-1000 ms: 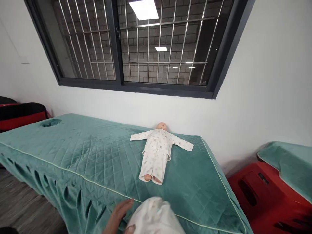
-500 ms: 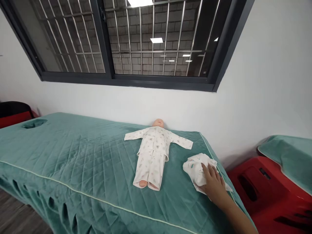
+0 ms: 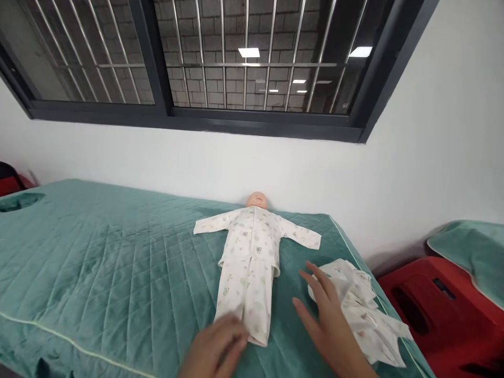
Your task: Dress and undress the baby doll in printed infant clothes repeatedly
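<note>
Left hand point(image 3: 218, 344) low over the near end of the white printed cloth trousers point(image 3: 258, 299), blurred, fingers curled close to the thumb: narrow, but pinching cloth or just above it, can't tell. Right hand point(image 3: 328, 323) fingers wide apart, nothing visibly held, just left of a crumpled white printed cloth garment point(image 3: 376, 323); contact unclear. Garment heaped along the right edge of the quilted green velvety bed point(image 3: 129, 268), one tip over the pale piping; probably there to sit clear of the doll yet within reach. Between garment and open bed surface: clothed baby doll point(image 3: 251, 262), face up, smooth tan head point(image 3: 256, 200) at the far edge near the white wall point(image 3: 189, 163), leg end nearest the person, likely for easy access to the trousers. White printed long-sleeved top point(image 3: 254, 233) over the waist, sleeves spread out, presumably to lie flat. Beyond the right edge: red plastic chair point(image 3: 470, 304), draped green cloth point(image 3: 468, 254). Above: dark-framed barred window point(image 3: 252, 122).
</note>
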`<state>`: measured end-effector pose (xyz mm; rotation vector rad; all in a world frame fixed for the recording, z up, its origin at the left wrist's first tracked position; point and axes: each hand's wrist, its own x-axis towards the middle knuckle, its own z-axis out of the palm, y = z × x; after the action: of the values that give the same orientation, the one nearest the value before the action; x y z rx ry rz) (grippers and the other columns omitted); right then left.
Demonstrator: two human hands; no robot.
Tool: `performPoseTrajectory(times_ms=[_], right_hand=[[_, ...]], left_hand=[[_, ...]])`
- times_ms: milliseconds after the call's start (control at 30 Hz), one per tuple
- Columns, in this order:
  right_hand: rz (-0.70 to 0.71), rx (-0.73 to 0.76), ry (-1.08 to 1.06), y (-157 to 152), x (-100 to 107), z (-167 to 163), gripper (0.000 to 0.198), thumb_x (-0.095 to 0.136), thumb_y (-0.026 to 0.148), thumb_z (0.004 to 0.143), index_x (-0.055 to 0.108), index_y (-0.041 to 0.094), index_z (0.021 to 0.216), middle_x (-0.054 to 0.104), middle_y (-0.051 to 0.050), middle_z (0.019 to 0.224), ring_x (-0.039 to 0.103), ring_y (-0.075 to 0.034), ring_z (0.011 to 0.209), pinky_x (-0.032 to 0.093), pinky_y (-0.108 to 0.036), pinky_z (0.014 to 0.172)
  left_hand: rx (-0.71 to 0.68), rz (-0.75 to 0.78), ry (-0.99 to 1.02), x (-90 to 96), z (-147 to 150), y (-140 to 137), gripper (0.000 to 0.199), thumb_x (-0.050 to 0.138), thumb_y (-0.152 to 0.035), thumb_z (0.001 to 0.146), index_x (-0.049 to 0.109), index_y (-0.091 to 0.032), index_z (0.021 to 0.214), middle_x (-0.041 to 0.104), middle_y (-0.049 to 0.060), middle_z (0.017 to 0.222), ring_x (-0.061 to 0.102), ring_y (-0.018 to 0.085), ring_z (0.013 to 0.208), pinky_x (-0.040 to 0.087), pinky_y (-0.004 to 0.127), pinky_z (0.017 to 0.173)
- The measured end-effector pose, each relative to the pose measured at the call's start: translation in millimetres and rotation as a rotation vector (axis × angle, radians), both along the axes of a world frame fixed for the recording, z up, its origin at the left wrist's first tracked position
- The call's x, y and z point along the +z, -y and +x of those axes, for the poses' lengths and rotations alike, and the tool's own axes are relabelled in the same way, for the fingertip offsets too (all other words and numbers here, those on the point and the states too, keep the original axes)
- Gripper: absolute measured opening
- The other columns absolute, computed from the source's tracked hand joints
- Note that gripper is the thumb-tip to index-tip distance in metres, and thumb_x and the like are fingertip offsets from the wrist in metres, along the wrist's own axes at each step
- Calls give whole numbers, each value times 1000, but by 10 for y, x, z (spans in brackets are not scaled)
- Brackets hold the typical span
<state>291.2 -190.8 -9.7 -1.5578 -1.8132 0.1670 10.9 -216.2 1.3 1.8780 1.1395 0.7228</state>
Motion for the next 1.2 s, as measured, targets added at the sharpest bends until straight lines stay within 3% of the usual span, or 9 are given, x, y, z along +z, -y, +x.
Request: performPoseTrajectory(times_ms=[67,167,300,400,467,600,833,1200], right_hand=[[-85,28,-146,-356,22,-241,40,51,43,95,51,32,134,35,-5,157,35,-29,145,40,-50,114],[-69,-8,-371,-1082,93,-490,43,52,47,94,52,28,133,41,-7,154,37,-27,143,35,-47,118],[-94,-37,-543,-2051,201,-674,47,54,47,89,55,22,130,57,-10,139,50,-27,131,37,-46,114],[-109,13,-531,-2447,167,-714,44,55,44,89,58,21,126,63,-10,131,55,-27,125,40,-44,110],[-109,60,-511,-2526,95,-700,43,53,45,91,59,23,128,62,-8,133,54,-26,127,40,-44,110],[-103,109,-481,-2490,-7,-656,40,53,46,93,59,26,127,59,-6,138,50,-26,130,37,-45,112],[-104,117,-440,-2493,6,-671,27,51,44,94,62,28,113,57,-5,138,47,-26,131,36,-48,110],[-106,141,-373,-2496,19,-673,29,47,45,96,63,26,112,55,-6,141,44,-26,134,32,-49,114]], left_hand=[[171,158,90,110,138,-543,33,41,-43,100,70,-28,100,69,6,101,65,22,98,54,37,89],[412,355,205,336,341,-1416,28,45,-38,98,69,-25,102,70,5,109,65,21,102,53,32,85],[405,396,99,429,539,-2484,28,46,-30,95,68,-20,110,70,8,118,64,23,111,50,38,98],[298,365,-20,289,634,-2952,30,46,-27,94,68,-18,113,70,10,121,62,26,116,45,43,106],[258,339,-27,169,678,-3057,32,42,-26,96,68,-21,113,70,8,122,62,24,117,46,42,106],[300,340,2,29,727,-3010,35,39,-26,97,68,-23,117,67,5,129,59,22,121,45,40,108],[328,289,72,4,724,-3007,33,44,-25,96,71,-26,113,68,3,128,59,20,122,43,37,111],[301,303,99,-4,704,-3013,34,44,-19,94,72,-25,112,69,1,127,59,19,121,44,36,109]])
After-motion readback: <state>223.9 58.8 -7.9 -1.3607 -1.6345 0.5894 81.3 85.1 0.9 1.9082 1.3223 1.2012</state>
